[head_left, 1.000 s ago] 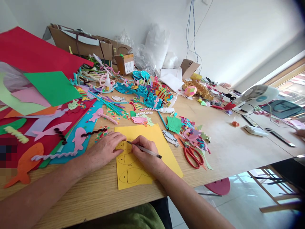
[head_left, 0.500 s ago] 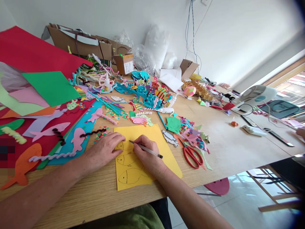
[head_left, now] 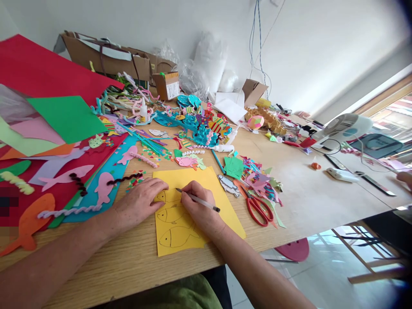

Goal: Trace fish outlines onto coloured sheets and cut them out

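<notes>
A yellow sheet of paper (head_left: pixel 222 214) lies on the wooden table in front of me, with fish outlines (head_left: pixel 178 237) drawn one above another along its left side. My right hand (head_left: pixel 200 205) grips a pen (head_left: pixel 206 203), its tip on the sheet at the topmost fish. My left hand (head_left: pixel 143 198) rests across the sheet's left edge, fingers stretched out and holding nothing. To the right of the sheet are a grey-white paper fish (head_left: pixel 228 186) and red-handled scissors (head_left: pixel 259 211). The scissors' blades are partly covered by paper scraps.
Coloured sheets (head_left: pixel 67 118) and pink paper fish (head_left: pixel 104 188) with pipe cleaners cover the left side. Scraps (head_left: pixel 257 176), a glue bottle (head_left: pixel 143 110) and decorated blue pieces (head_left: pixel 193 128) lie farther back. A white fan (head_left: pixel 343 128) stands right; another person's hand (head_left: pixel 404 177) shows at the edge.
The pen tip has shifted very slightly along the topmost fish's upper line. My left hand keeps its place on the sheet, and the whole view has drifted a little.
</notes>
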`<action>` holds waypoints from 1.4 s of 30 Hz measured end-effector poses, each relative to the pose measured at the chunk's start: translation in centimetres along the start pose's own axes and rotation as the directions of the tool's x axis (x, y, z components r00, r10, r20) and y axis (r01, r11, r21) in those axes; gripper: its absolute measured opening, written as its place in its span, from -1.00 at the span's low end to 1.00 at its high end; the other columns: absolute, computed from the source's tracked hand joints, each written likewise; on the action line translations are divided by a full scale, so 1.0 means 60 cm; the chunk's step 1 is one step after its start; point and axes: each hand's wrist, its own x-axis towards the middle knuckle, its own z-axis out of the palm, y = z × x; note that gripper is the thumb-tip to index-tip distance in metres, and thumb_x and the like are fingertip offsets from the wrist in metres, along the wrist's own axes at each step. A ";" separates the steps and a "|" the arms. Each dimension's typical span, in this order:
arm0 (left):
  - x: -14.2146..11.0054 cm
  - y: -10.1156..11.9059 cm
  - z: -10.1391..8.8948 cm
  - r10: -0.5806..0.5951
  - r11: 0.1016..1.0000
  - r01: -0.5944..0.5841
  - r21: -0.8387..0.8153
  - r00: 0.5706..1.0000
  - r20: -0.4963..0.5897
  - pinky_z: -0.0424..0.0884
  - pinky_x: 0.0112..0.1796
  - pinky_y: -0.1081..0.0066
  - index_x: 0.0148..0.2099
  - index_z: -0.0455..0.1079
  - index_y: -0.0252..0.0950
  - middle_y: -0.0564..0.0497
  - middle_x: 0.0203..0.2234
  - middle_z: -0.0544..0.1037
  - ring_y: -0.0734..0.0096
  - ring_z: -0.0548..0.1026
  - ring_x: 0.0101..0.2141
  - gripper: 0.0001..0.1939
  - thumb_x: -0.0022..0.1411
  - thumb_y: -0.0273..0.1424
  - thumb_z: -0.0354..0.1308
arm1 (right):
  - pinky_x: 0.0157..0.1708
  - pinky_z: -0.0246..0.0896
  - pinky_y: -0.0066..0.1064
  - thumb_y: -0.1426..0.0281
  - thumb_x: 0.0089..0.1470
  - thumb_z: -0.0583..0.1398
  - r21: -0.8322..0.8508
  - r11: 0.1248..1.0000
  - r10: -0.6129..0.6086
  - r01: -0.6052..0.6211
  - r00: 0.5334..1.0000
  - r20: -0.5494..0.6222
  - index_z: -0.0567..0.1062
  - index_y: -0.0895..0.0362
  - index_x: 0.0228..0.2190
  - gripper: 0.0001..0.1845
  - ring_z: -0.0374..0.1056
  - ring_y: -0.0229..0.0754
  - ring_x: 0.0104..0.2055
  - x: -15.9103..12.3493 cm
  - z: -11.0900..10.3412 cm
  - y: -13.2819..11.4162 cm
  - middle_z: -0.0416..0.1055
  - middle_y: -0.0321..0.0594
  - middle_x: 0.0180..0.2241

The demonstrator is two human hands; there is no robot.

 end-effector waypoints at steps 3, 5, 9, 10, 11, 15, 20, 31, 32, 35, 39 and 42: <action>0.000 0.000 0.000 -0.005 1.000 0.005 0.001 1.000 0.005 0.31 -0.04 0.30 -0.09 0.33 -0.30 -0.07 -0.15 0.46 0.24 0.38 -0.07 -0.71 0.10 -0.52 0.04 | -0.56 0.11 -0.51 0.40 -0.06 0.10 0.060 0.998 -0.019 0.017 1.000 0.019 0.36 0.10 -0.47 -0.95 0.26 -0.30 -0.59 0.000 0.004 0.000 0.37 -0.37 -0.62; -0.001 0.000 0.000 -0.012 1.000 0.012 0.000 1.000 0.003 0.31 -0.04 0.29 -0.08 0.32 -0.29 -0.07 -0.15 0.46 0.24 0.38 -0.07 -0.71 0.10 -0.51 0.04 | -0.53 0.15 -0.50 0.41 -0.06 0.10 0.106 0.994 -0.027 0.019 0.997 0.071 0.37 0.11 -0.45 -0.94 0.30 -0.29 -0.56 0.001 0.009 0.001 0.40 -0.35 -0.59; -0.001 0.001 0.002 -0.030 1.000 0.030 0.005 0.999 -0.013 0.32 -0.05 0.27 -0.08 0.30 -0.27 -0.05 -0.15 0.47 0.22 0.39 -0.07 -0.70 0.08 -0.50 0.05 | -0.50 0.18 -0.51 0.44 -0.05 0.09 0.125 0.992 -0.043 0.024 0.988 0.150 0.38 0.09 -0.43 -0.93 0.34 -0.30 -0.51 0.004 0.015 0.002 0.43 -0.35 -0.54; -0.001 0.001 0.002 -0.032 0.999 0.032 0.006 0.999 -0.014 0.32 -0.05 0.27 -0.08 0.30 -0.27 -0.05 -0.14 0.46 0.22 0.40 -0.07 -0.70 0.08 -0.50 0.05 | -0.51 0.18 -0.51 0.44 -0.05 0.09 0.116 0.993 -0.045 0.026 0.987 0.156 0.38 0.09 -0.44 -0.93 0.33 -0.30 -0.51 0.005 0.015 0.001 0.43 -0.35 -0.54; -0.001 0.000 0.003 -0.032 0.999 0.032 0.005 0.999 -0.012 0.31 -0.04 0.27 -0.07 0.30 -0.27 -0.06 -0.14 0.46 0.21 0.39 -0.07 -0.69 0.08 -0.49 0.05 | -0.52 0.17 -0.51 0.45 -0.05 0.09 0.105 0.994 -0.043 0.027 0.986 0.160 0.38 0.10 -0.44 -0.93 0.32 -0.30 -0.52 0.005 0.015 0.001 0.43 -0.35 -0.55; -0.001 -0.003 0.006 -0.023 1.000 0.023 -0.007 1.000 -0.010 0.29 -0.02 0.24 -0.05 0.28 -0.27 -0.07 -0.12 0.45 0.21 0.37 -0.05 -0.67 0.09 -0.49 0.04 | -0.51 0.18 -0.51 0.48 -0.06 0.10 0.082 0.996 -0.038 0.024 0.984 0.173 0.38 0.10 -0.42 -0.91 0.32 -0.31 -0.52 0.006 0.013 -0.001 0.43 -0.36 -0.55; -0.001 -0.004 0.007 -0.013 1.000 0.012 -0.013 0.999 -0.031 0.30 -0.02 0.26 -0.05 0.28 -0.24 -0.04 -0.12 0.45 0.23 0.38 -0.05 -0.68 0.09 -0.49 0.05 | -0.51 0.18 -0.51 0.46 -0.05 0.10 0.079 0.997 -0.036 0.022 0.983 0.179 0.37 0.11 -0.42 -0.93 0.33 -0.30 -0.52 0.007 0.014 -0.002 0.43 -0.35 -0.55; -0.001 -0.002 0.004 -0.022 1.000 0.022 -0.017 0.999 -0.024 0.31 -0.03 0.23 -0.07 0.30 -0.24 -0.05 -0.12 0.47 0.21 0.40 -0.07 -0.69 0.09 -0.47 0.04 | -0.51 0.18 -0.52 0.48 -0.05 0.11 0.062 0.998 -0.031 0.020 0.983 0.181 0.38 0.10 -0.42 -0.92 0.35 -0.30 -0.51 0.006 0.013 -0.006 0.44 -0.37 -0.55; -0.001 -0.002 0.004 -0.024 1.000 0.024 -0.016 0.999 -0.023 0.31 -0.03 0.23 -0.07 0.30 -0.23 -0.04 -0.12 0.47 0.22 0.40 -0.07 -0.69 0.09 -0.47 0.04 | -0.51 0.18 -0.53 0.49 -0.05 0.11 0.065 0.998 -0.032 0.021 0.983 0.181 0.38 0.10 -0.43 -0.92 0.35 -0.31 -0.51 0.006 0.013 -0.006 0.44 -0.37 -0.55; -0.001 -0.002 0.005 -0.024 1.000 0.024 -0.008 0.999 -0.029 0.31 -0.03 0.24 -0.07 0.30 -0.23 -0.04 -0.12 0.47 0.22 0.40 -0.06 -0.69 0.08 -0.48 0.04 | -0.51 0.17 -0.53 0.49 -0.05 0.11 0.065 0.998 -0.032 0.021 0.985 0.168 0.37 0.10 -0.45 -0.92 0.34 -0.31 -0.52 0.007 0.013 -0.005 0.44 -0.37 -0.55; -0.002 -0.002 0.005 -0.018 1.000 0.018 0.008 0.999 -0.027 0.32 -0.04 0.25 -0.06 0.30 -0.24 -0.04 -0.13 0.47 0.22 0.39 -0.06 -0.69 0.09 -0.49 0.05 | -0.51 0.17 -0.52 0.48 -0.05 0.11 0.057 0.998 -0.032 0.023 0.986 0.163 0.38 0.10 -0.45 -0.93 0.33 -0.30 -0.52 0.007 0.015 -0.002 0.44 -0.37 -0.55; -0.001 -0.001 0.004 -0.023 0.999 0.023 0.027 1.000 -0.009 0.31 -0.03 0.25 -0.06 0.30 -0.26 -0.06 -0.13 0.47 0.22 0.39 -0.06 -0.68 0.09 -0.51 0.06 | -0.51 0.17 -0.51 0.47 -0.05 0.11 0.063 0.998 -0.042 0.032 0.985 0.165 0.38 0.10 -0.44 -0.94 0.34 -0.30 -0.52 0.007 0.015 -0.001 0.44 -0.35 -0.55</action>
